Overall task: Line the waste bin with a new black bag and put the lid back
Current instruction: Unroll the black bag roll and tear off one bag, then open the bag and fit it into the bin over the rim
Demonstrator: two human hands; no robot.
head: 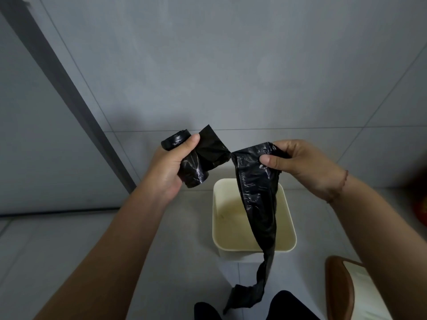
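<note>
My left hand (172, 166) grips a roll of black bags (193, 168), held up above the floor. My right hand (302, 163) pinches the top of one black bag (258, 204), which hangs down in a long folded strip. Roll and bag meet only at a thin point between my hands. Below them stands the cream waste bin (290, 236), open, unlined and lidless, with the strip crossing in front of it down to the floor. The lid (344, 289), cream with a brown rim, lies at the lower right.
A grey tiled wall rises behind the bin, with a dark door frame (69, 98) running diagonally at left. Pale floor tiles surround the bin. My dark-clothed knees (288, 306) show at the bottom edge. Something red (421, 209) sits blurred at the right edge.
</note>
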